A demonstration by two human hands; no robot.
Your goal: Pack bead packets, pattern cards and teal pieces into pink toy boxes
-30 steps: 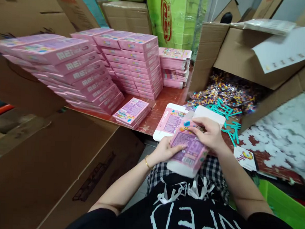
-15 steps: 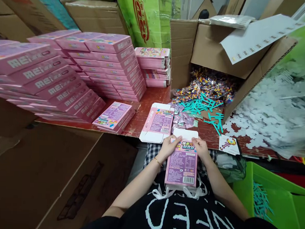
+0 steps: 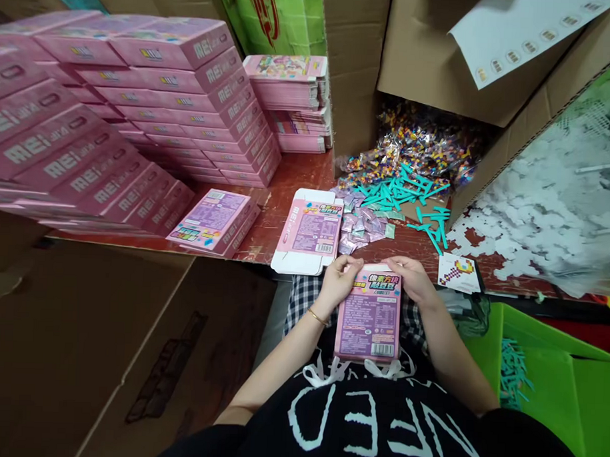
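Note:
A pink and purple printed box (image 3: 368, 317) rests upright in my lap with its back panel toward me. My left hand (image 3: 339, 280) is closed on its top left corner, thumb and fingers at the end flap. On the top right corner my right hand (image 3: 412, 279) grips the same box, also at the flap. The white flap is folded down so that only a narrow strip shows between the hands. Just beyond, an unfilled flattened box (image 3: 312, 232) with white flaps lies at the table's edge, beside small purple sachets (image 3: 362, 227).
Stacked pink boxes (image 3: 189, 98) stand on the left of the red table (image 3: 307, 172). Teal sticks (image 3: 396, 195) and bags of coloured beads (image 3: 423, 142) spill from a cardboard carton (image 3: 357, 77). White pieces (image 3: 530, 230) lie right. A green bin (image 3: 554, 397) stands low right.
The white top flap stood up before and is now folded over under my fingers. Both hands stay at the box's top corners. The view has tipped downward and closer.

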